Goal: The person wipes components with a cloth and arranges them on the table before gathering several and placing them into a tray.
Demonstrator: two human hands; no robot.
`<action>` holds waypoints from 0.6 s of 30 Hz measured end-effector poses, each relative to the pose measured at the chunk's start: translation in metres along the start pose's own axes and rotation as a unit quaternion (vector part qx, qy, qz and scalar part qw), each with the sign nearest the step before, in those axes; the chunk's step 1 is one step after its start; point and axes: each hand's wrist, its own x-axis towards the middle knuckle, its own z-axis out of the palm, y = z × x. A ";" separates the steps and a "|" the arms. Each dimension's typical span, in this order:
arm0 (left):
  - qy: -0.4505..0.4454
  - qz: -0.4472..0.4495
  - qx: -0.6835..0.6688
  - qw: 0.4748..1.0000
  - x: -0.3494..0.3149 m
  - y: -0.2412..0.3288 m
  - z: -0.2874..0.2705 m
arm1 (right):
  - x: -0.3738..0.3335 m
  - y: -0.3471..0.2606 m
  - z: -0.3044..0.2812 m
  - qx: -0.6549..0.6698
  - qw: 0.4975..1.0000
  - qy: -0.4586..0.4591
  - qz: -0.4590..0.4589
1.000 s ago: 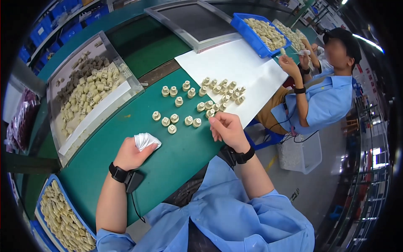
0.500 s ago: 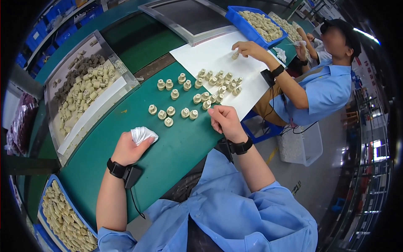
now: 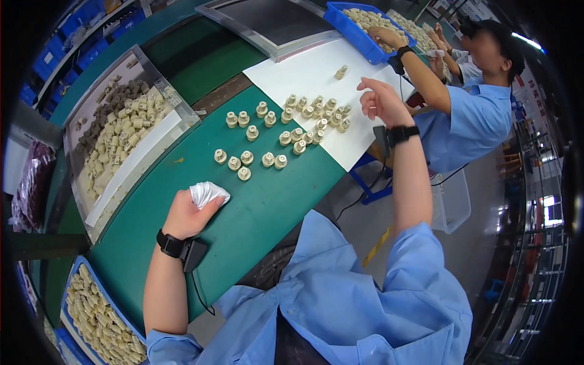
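Note:
My left hand [image 3: 187, 214] is closed around a crumpled white cloth [image 3: 207, 194] and rests on the green table [image 3: 243, 210]. My right hand [image 3: 384, 101] is raised over the right part of a white sheet [image 3: 277, 74], fingers apart and nothing visible in them. Several small cream stepped plastic parts [image 3: 252, 133] stand upright in loose groups between my hands, on the green surface and the sheet. Nearest my right hand are the clustered parts [image 3: 344, 125] on the sheet. A single part [image 3: 341, 72] stands farther off, near the blue tray.
A framed tray [image 3: 91, 210] of cream and grey parts lies left. A blue bin [image 3: 100, 310] of parts stands lower left. At back right, a co-worker's hand [image 3: 389, 38] reaches into a blue tray [image 3: 359, 44]. A dark framed panel [image 3: 267, 24] lies at the back.
My right hand has moved right and away from the table's near edge, its fingers opening. The co-worker's hand has left the single part for the blue tray. My left hand stays put.

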 end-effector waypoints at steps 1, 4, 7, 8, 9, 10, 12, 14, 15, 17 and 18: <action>0.000 0.000 0.004 1.000 0.001 0.000 -0.002 | 0.020 0.007 -0.009 -0.033 0.996 -0.002 0.084; 0.003 0.006 0.000 1.000 0.001 -0.001 0.000 | 0.070 0.029 -0.020 0.002 0.993 0.056 0.104; 0.001 0.004 0.006 1.000 0.000 -0.002 -0.001 | 0.095 0.037 -0.015 0.024 0.989 0.072 0.126; 0.000 0.004 0.007 1.000 -0.001 -0.002 -0.002 | 0.100 0.039 -0.009 0.028 0.989 0.058 0.135; -0.001 0.000 0.006 1.000 -0.001 -0.001 -0.002 | 0.104 0.040 -0.005 0.032 0.988 0.045 0.144; 0.001 0.002 0.003 1.000 0.000 -0.001 -0.003 | 0.108 0.040 -0.003 0.031 0.987 0.045 0.148; 0.005 0.006 -0.005 1.000 0.002 0.001 -0.003 | 0.113 0.038 -0.001 0.006 0.986 0.066 0.154; 0.005 0.000 -0.004 1.000 0.001 0.001 -0.003 | 0.118 0.039 -0.002 -0.009 0.984 0.077 0.158; 0.005 -0.003 0.000 1.000 0.001 0.000 -0.003 | 0.120 0.040 -0.003 -0.006 0.984 0.073 0.159; 0.004 -0.008 0.001 1.000 0.001 0.000 -0.002 | 0.122 0.042 -0.006 -0.001 0.985 0.066 0.161; 0.004 0.005 0.001 1.000 0.001 -0.001 -0.002 | 0.122 0.043 -0.005 -0.002 0.984 0.065 0.164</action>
